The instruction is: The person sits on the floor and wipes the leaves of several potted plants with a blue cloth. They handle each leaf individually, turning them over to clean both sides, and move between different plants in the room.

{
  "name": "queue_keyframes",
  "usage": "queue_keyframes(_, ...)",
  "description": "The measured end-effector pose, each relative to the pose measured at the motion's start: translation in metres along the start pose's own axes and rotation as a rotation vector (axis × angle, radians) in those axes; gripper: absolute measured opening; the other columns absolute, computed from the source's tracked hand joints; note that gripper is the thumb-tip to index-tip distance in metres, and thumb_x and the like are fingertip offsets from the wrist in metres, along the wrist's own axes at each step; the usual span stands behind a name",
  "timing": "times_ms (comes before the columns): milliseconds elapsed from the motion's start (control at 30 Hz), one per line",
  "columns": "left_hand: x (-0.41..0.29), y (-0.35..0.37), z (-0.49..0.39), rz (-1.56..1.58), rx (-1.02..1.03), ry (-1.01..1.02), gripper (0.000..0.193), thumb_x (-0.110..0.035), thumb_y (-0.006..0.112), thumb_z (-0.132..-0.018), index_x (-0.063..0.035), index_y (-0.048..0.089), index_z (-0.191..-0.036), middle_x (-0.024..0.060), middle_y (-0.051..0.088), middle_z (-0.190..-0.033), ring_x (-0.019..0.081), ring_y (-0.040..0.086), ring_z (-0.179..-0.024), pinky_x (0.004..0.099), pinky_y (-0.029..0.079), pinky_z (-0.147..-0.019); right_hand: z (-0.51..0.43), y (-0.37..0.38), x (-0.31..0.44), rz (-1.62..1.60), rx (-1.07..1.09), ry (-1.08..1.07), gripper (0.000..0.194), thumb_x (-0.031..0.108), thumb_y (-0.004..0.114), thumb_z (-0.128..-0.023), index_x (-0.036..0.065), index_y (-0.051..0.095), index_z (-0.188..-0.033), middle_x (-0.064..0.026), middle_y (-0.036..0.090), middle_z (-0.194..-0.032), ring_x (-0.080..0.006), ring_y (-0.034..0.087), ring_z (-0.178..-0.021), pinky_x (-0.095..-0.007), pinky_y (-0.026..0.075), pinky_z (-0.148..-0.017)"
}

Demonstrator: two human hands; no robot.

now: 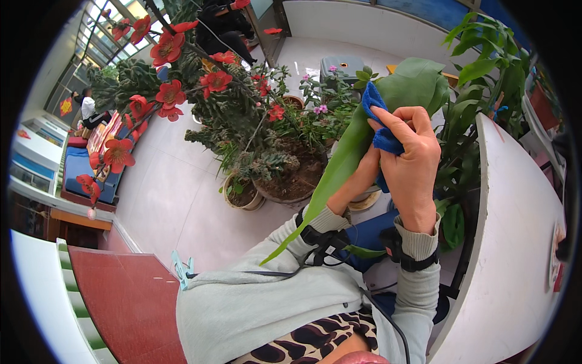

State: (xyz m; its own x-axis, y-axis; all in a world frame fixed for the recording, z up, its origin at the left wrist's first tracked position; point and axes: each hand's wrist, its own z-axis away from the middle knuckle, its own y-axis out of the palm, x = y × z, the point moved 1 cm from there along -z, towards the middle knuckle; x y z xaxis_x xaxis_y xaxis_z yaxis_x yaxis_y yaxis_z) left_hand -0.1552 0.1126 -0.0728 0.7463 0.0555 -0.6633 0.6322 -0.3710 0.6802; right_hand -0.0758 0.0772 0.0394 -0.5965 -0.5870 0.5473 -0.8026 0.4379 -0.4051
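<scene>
My right hand point(409, 159) pinches a blue cloth point(381, 116) between thumb and fingers against the surface of a large, long green leaf point(338, 166). Below the leaf is my left hand point(357, 182), partly covered by it, with the fingers hidden; whether it grips the leaf or the cloth's lower part is not clear. The leaf's narrow tip hangs down to the left, over my left sleeve. Broader green leaves point(411, 84) stand just behind the cloth. Both wrists wear black straps with a cable.
Potted plants stand ahead, among them a cactus point(227, 118) in a large soil-filled pot point(291, 193). Branches with red artificial-looking flowers point(168, 48) reach across the left. A white tabletop point(518, 218) lies at the right, near tall leafy plants point(464, 109). People sit in the background.
</scene>
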Motion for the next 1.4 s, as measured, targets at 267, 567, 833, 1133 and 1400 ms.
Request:
queue_keyframes(267, -0.014, -0.002, -0.003, -0.63, -0.055, 0.269, 0.035, -0.019, 0.051, -0.108, -0.0035, 0.053, -0.139, 0.0138, 0.066, -0.127, 0.0207, 0.065, -0.113, 0.034, 0.052, -0.096, -0.005, -0.003, 0.003, 0.106, -0.03, 0.005, 0.044, -0.005, 0.076, -0.07, 0.012, 0.078, -0.111, -0.0067, 0.061, -0.099, -0.0233, 0.065, -0.077, -0.0366, 0.054, -0.068)
queue_keyframes(567, 0.036, -0.036, -0.012, -0.077, -0.021, -0.065, 0.032, -0.013, 0.054, -0.105, -0.0031, 0.055, -0.135, 0.0135, 0.067, -0.121, 0.0205, 0.067, -0.109, 0.0358, 0.055, -0.089, 0.005, -0.003, 0.009, 0.058, 0.157, -0.097, 0.042, -0.001, 0.081, -0.067, 0.013, 0.078, -0.106, -0.0049, 0.062, -0.098, -0.0231, 0.063, -0.076, -0.0353, 0.054, -0.066)
queue_keyframes(833, -0.03, 0.032, 0.005, -0.587, -0.054, 0.168, 0.039, -0.019, 0.051, -0.109, -0.0001, 0.052, -0.144, 0.0129, 0.067, -0.125, 0.0197, 0.064, -0.108, 0.0326, 0.051, -0.091, -0.01, -0.012, -0.021, 0.053, -0.112, -0.014, 0.043, -0.008, 0.076, -0.073, 0.012, 0.079, -0.111, -0.0064, 0.06, -0.096, -0.019, 0.061, -0.074, -0.0328, 0.053, -0.068)
queue_keyframes(1133, -0.047, 0.039, 0.001, -0.636, -0.114, 0.218, 0.036, -0.029, 0.05, -0.111, -0.0002, 0.06, -0.131, 0.0044, 0.067, -0.108, 0.0119, 0.061, -0.096, 0.027, 0.05, -0.083, 0.004, -0.01, -0.029, -0.057, -0.055, 0.007, 0.043, -0.014, 0.07, -0.08, 0.007, 0.077, -0.117, -0.0055, 0.06, -0.096, -0.0156, 0.062, -0.083, -0.0268, 0.05, -0.074)
queue_keyframes(1400, -0.032, 0.039, 0.004, -0.724, -0.177, 0.208, 0.041, -0.033, 0.048, -0.111, 0.0004, 0.06, -0.133, 0.0048, 0.067, -0.114, 0.013, 0.063, -0.104, 0.0288, 0.051, -0.09, 0.001, -0.007, -0.051, -0.052, -0.235, 0.081, 0.039, -0.006, 0.077, -0.083, 0.011, 0.078, -0.118, -0.0058, 0.059, -0.091, -0.0161, 0.06, -0.074, -0.0289, 0.052, -0.067)
